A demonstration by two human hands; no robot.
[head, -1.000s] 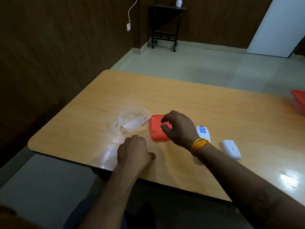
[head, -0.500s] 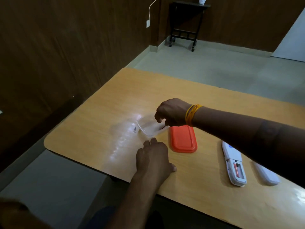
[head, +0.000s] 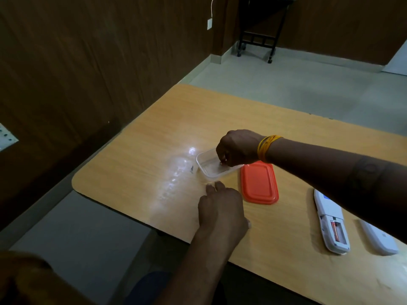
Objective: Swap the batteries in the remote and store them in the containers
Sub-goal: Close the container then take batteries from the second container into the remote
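A clear plastic container sits on the wooden table. My right hand, with yellow bands at the wrist, hangs over its far right corner. The fingertips are bunched and dip inside it; I cannot see whether they hold anything. Just in front of the container, my left hand lies palm down on the table, holding nothing. The orange lid lies flat to the container's right. The white remote lies face down with its battery bay open, and one battery shows inside. Its white cover lies further right.
The table's rounded near-left corner and front edge are close to my left forearm. A dark wood-panelled wall runs along the left. A black wheeled stand is on the floor at the far wall.
My right hand left the orange lid, moved to the clear container, and its fingertips now reach down inside. My left hand stayed on the table. The view swung left and down.
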